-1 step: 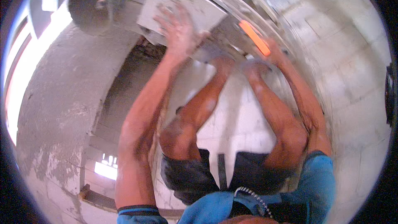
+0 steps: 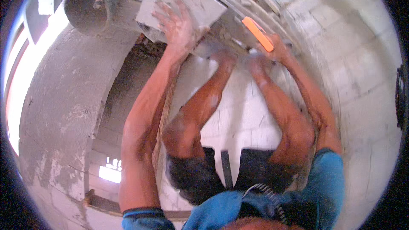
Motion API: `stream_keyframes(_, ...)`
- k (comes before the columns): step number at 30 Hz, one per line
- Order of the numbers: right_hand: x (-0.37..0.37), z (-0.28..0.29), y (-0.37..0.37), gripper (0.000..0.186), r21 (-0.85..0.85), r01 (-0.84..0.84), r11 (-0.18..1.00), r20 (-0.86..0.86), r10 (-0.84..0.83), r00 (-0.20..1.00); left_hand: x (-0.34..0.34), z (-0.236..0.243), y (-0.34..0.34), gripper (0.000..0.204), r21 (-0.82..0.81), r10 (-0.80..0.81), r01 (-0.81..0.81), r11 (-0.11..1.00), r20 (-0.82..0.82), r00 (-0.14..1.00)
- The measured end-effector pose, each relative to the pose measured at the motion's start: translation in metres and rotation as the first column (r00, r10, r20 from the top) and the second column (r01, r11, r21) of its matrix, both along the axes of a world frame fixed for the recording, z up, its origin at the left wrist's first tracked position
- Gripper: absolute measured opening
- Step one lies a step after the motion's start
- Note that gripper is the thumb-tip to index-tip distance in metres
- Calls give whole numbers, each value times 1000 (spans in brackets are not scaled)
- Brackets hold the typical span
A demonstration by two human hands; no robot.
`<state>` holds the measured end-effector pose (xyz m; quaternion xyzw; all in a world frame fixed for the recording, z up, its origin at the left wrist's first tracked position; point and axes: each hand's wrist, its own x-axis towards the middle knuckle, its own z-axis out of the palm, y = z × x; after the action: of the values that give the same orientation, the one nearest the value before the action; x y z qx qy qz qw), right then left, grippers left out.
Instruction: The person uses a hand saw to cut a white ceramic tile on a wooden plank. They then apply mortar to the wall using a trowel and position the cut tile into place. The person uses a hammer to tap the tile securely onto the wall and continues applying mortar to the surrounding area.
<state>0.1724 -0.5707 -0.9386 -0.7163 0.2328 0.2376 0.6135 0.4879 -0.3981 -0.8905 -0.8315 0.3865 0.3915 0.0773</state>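
A person in blue sleeves reaches up along a whitewashed block wall (image 2: 362, 72). Another person in a dark top stands just below, between the wearer's forearms, both arms raised; their hands (image 2: 223, 57) blur against the underside of the grey concrete block (image 2: 183, 4). The left hand (image 2: 177, 25) lies flat on that block's face, fingers (image 2: 164, 10) spread wide and pressed to it, gripping nothing. Right of the block, the right hand (image 2: 279, 51) is closed around an orange-handled tool (image 2: 257, 33) whose handle juts up-left toward the block. Left of the block hangs a grey bucket (image 2: 91, 4); its contents cannot be told
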Motion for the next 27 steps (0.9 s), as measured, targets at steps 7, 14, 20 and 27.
stream_keyframes(7,17,51,8,36,-62,12,998,87,-7,996,-21,9,24,133,53,-42,42,998,8,999)
stream_keyframes(14,-16,97,24,36,-129,142,981,218,-112,969,-26,34,35,133,-125,-71,80,989,76,995)
stream_keyframes(20,16,24,44,32,-123,218,968,519,-124,845,-26,31,29,139,96,23,-25,995,24,999)
stream_keyframes(27,-14,-40,-2,15,458,530,713,-245,-472,847,-20,19,32,140,-32,-54,56,998,60,997)
